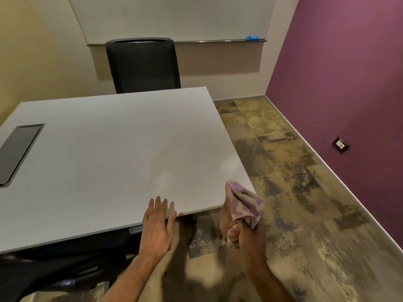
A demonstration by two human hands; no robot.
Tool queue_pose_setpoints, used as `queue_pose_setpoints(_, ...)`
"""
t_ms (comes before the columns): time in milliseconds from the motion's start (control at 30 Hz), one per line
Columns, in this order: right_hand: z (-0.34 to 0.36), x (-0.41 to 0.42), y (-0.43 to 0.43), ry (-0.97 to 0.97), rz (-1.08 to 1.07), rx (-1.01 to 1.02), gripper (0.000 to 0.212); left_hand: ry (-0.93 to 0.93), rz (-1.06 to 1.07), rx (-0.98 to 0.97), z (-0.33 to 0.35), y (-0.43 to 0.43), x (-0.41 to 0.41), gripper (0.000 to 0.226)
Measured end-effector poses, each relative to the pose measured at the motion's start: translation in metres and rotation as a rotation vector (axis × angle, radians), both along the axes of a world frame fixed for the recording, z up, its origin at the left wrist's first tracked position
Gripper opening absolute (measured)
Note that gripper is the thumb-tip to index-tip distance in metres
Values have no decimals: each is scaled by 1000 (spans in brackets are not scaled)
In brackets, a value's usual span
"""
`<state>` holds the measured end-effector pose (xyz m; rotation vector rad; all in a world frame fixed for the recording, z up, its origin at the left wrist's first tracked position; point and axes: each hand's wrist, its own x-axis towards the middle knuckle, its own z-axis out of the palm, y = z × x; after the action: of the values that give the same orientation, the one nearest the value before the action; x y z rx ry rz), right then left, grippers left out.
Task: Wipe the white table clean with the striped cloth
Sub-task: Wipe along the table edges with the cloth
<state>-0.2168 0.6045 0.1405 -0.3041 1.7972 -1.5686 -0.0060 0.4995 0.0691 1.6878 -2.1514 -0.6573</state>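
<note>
Your white bench (98, 149) fills the left and centre of the frame. Its top looks even, w/ no crumbs, marks or wet streaks I can make out, only a soft sheen near the lower-right corner. So I can't tell how much has been wiped. My read is that most or all of the surface is still to do, since the cloth isn't spread flat on the top anywhere. Your left grip (157, 223) is at lower centre, released: palm down, fingers straight, laid on the bench's near edge, prob. as a brace. Your right grip (244, 234) is at lower right, just off the near-right corner and over the floor, clenched round the bunched end of the striped cloth (244, 201). The cloth is wadded, not folded. Its long axis runs approx upright in the frame, leaning a bit left. The held end is at the bottom and the free end points up and away from you, over the bench corner. Whether it touches the top there I can't tell. Next you'd need to bring it down flat onto the surface.
</note>
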Motion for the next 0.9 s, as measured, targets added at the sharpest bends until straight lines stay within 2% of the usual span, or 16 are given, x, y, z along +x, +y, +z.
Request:
queue_pose_setpoints(167,-50,1,-11,-30,-135,-34,5,-86,-21,-145,-38,-17,8,69)
queue_pose_setpoints(200,-61,4,-15,-29,-164,-73,7,-87,-21,-183,-48,-23,11,67)
queue_pose_setpoints(300,-96,16,-28,81,-238,-205,33,-68,-26,-295,-80,-42,17,67)
queue_pose_setpoints(433,-136,32,-43,241,-361,-355,30,11,-39,-438,-118,-60,18,61)
queue_pose_setpoints(600,-179,32,-55,238,-433,-604,51,74,7,-608,-152,-80,21,60)
queue_pose_setpoints(733,-214,25,-67,330,-509,-741,48,-17,40,-832,-171,-95,17,59)
queue_pose_setpoints(900,-248,32,-83,553,-510,-881,43,-79,62,-1073,-185,-108,18,60)
